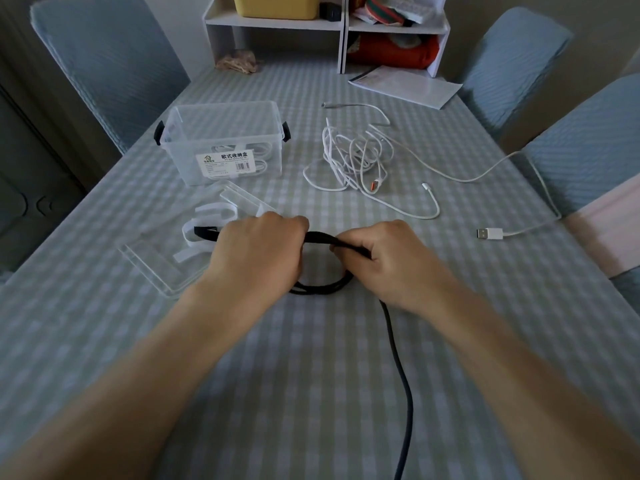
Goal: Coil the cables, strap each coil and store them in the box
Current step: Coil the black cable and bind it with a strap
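Observation:
A black cable [320, 237] forms a small coil on the table between my hands. My left hand [258, 252] grips the coil's left side, and the cable's end sticks out past it to the left. My right hand [384, 256] pinches the coil's upper right strand. The cable's loose tail [398, 362] runs toward me off the near edge. A clear plastic box [223, 142] stands behind my left hand with white coiled cables inside. White straps [204, 226] lie on the clear lid [166, 271] at the left.
A tangled heap of white cables [356, 157] lies right of the box. One white USB plug [490, 233] rests near the right edge. A paper sheet [405, 86] and a white shelf unit [329, 26] stand at the back. Covered chairs surround the table.

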The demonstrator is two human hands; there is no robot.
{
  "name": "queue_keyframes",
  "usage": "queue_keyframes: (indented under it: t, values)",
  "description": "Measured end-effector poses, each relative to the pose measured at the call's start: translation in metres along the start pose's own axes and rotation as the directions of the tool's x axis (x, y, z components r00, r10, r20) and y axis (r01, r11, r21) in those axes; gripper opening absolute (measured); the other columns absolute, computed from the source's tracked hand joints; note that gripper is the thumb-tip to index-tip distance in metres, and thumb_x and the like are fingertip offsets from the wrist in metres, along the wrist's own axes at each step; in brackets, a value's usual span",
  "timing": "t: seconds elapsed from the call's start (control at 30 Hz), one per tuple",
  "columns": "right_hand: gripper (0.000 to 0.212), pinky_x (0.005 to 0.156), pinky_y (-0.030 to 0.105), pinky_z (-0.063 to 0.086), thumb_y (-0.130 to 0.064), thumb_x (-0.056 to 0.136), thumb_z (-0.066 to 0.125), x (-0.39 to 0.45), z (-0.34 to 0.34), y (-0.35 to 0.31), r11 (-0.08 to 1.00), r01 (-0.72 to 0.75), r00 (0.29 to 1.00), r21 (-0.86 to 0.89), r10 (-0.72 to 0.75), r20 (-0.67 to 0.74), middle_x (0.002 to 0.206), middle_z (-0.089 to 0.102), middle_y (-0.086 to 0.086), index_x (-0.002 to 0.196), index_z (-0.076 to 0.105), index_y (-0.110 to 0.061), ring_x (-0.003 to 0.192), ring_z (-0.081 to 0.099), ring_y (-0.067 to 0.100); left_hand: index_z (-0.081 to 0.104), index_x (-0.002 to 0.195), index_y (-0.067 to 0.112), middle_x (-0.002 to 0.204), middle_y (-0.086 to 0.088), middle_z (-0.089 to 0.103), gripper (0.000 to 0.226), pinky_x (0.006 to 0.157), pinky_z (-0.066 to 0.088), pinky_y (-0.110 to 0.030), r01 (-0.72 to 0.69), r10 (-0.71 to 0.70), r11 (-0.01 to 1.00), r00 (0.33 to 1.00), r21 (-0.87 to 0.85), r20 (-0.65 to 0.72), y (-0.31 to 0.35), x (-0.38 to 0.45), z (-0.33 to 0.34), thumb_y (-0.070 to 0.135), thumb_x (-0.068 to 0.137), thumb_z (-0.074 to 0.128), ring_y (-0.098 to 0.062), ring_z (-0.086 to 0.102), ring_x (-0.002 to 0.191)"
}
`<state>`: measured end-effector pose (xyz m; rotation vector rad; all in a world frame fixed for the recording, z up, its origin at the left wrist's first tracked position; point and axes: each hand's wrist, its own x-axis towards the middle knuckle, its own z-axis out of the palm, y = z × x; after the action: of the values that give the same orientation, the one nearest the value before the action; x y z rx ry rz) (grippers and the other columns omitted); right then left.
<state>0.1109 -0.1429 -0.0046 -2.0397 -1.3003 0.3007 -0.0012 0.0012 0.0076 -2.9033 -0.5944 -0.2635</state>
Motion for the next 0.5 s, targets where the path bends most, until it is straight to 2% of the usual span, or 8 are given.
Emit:
queue_keyframes:
  t: [0.07,0.13,0.17,0.23,0.27,0.33,0.4,0.5]
  values:
    - [0.03,0.048,0.027,0.034,-0.019,0.1,0.054,-0.001,0.0,-0.002,1.0,0.016,1.0,0.001,-0.017,0.023,0.053,0.055,0.004,0.076,0.07,-0.01,0.049,0.047,0.018,0.057,0.099,0.022,0.075,0.0,0.056,0.014,0.049,0.022,-0.03,-0.074,0.075,0.997,0.997,0.033,-0.025,0.005,-0.001,-0.003,0.027,0.097,0.044,-0.028,0.056,0.07]
    - [0.027,0.049,0.026,0.036,-0.02,0.1,0.055,-0.002,0.0,-0.006,0.999,0.036,0.999,0.014,-0.036,-0.003,0.055,0.057,0.002,0.08,0.072,-0.012,0.05,0.05,0.017,0.055,0.101,0.021,0.067,0.001,0.044,0.019,0.05,0.024,-0.031,-0.101,0.1,0.995,0.995,-0.008,-0.02,0.009,0.0,-0.004,0.029,0.1,0.039,-0.025,0.046,0.062]
    - [0.026,0.049,0.026,0.039,-0.021,0.099,0.056,-0.001,0.0,-0.008,0.999,0.029,0.999,0.031,-0.028,-0.034,0.057,0.059,0.002,0.08,0.071,-0.012,0.052,0.052,0.017,0.055,0.101,0.019,0.065,0.001,0.04,0.019,0.05,0.026,-0.031,-0.084,0.083,0.994,0.996,-0.068,-0.015,0.011,0.001,-0.005,0.028,0.1,0.038,-0.024,0.042,0.06]
    - [0.021,0.049,0.022,0.041,-0.022,0.095,0.06,-0.001,0.001,-0.009,0.998,-0.029,0.995,0.056,0.034,-0.094,0.06,0.061,-0.002,0.075,0.067,-0.018,0.054,0.054,0.013,0.056,0.099,0.014,0.067,-0.002,0.047,0.017,0.052,0.038,-0.034,-0.015,0.009,0.968,1.0,-0.25,-0.023,0.01,0.003,-0.004,0.023,0.098,0.042,-0.026,0.049,0.062]
    - [0.023,0.048,0.021,0.039,-0.022,0.093,0.061,-0.001,0.002,-0.009,0.996,-0.072,0.991,0.054,0.077,-0.106,0.058,0.057,-0.004,0.07,0.062,-0.019,0.051,0.051,0.011,0.057,0.097,0.011,0.069,-0.004,0.053,0.015,0.054,0.043,-0.036,0.021,-0.038,0.936,0.998,-0.352,-0.043,0.008,0.004,-0.004,0.02,0.096,0.045,-0.028,0.053,0.064]
    - [0.036,0.046,0.026,0.035,-0.025,0.091,0.059,-0.002,0.004,-0.01,0.987,-0.155,0.985,0.04,0.158,-0.071,0.052,0.048,-0.003,0.059,0.049,-0.014,0.045,0.042,0.012,0.058,0.093,0.008,0.074,-0.008,0.06,0.012,0.059,0.05,-0.042,0.061,-0.109,0.866,0.992,-0.496,-0.07,0.004,0.005,-0.004,0.015,0.092,0.048,-0.031,0.058,0.067]
    - [0.042,0.046,0.032,0.035,-0.025,0.093,0.055,-0.002,0.005,-0.011,0.982,-0.188,0.981,0.026,0.189,-0.035,0.05,0.047,0.001,0.054,0.043,-0.013,0.045,0.042,0.016,0.059,0.092,0.008,0.075,-0.008,0.062,0.012,0.061,0.051,-0.044,0.048,-0.088,0.852,0.995,-0.521,-0.052,0.005,0.003,-0.004,0.015,0.091,0.05,-0.031,0.059,0.068]
    - [0.04,0.047,0.031,0.035,-0.024,0.094,0.053,-0.003,0.002,-0.012,0.98,-0.2,0.979,0.008,0.2,-0.046,0.052,0.048,0.002,0.056,0.043,-0.012,0.047,0.044,0.016,0.058,0.094,0.011,0.074,-0.007,0.06,0.016,0.061,0.049,-0.04,-0.012,0.008,0.909,1.0,-0.417,-0.011,0.009,0.0,-0.002,0.022,0.096,0.046,-0.032,0.06,0.071]
